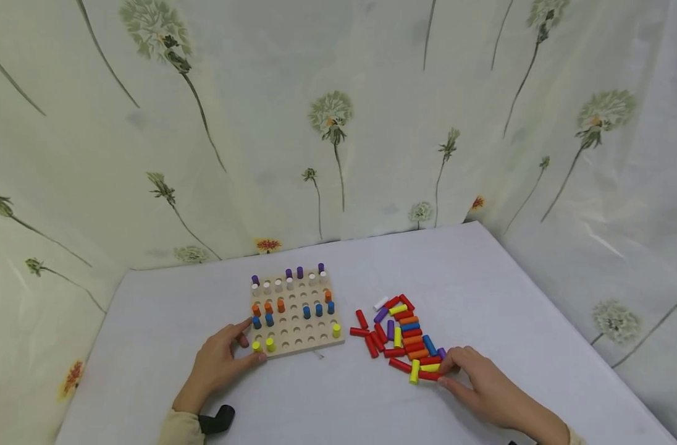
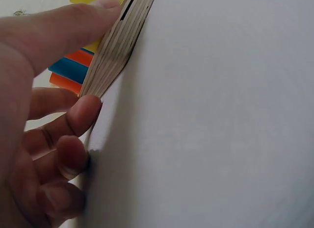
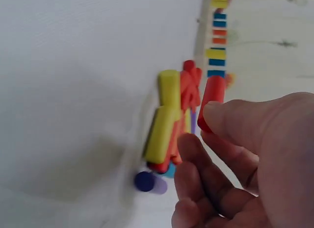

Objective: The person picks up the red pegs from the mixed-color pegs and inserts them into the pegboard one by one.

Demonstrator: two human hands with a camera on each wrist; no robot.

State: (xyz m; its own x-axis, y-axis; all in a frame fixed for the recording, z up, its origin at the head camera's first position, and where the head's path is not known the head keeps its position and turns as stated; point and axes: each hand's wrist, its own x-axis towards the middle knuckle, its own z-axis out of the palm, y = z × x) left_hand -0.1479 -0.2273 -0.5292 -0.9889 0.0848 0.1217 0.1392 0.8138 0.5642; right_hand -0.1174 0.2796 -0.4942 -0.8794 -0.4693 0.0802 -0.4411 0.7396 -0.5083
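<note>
A wooden pegboard (image 1: 305,350) lies on the table with purple, white, orange, blue and yellow pegs upright in some of its holes. My left hand (image 1: 218,361) grips its near left corner. In the left wrist view the thumb presses by a yellow peg, and bent fingertips touch the layered board edge (image 2: 115,56). Over the near end of a pile of loose pegs, my right hand (image 1: 483,386) pinches a red peg (image 3: 214,93) between thumb and fingers. Yellow pegs (image 3: 160,135) lie beside that hand in the right wrist view.
Loose pegs, mostly red with some orange (image 1: 412,333), blue (image 1: 430,345), purple and white (image 1: 380,303), lie to the right of the board. A white cloth (image 1: 316,408) covers the table. Flower-printed curtains (image 1: 372,154) hang behind and at the sides.
</note>
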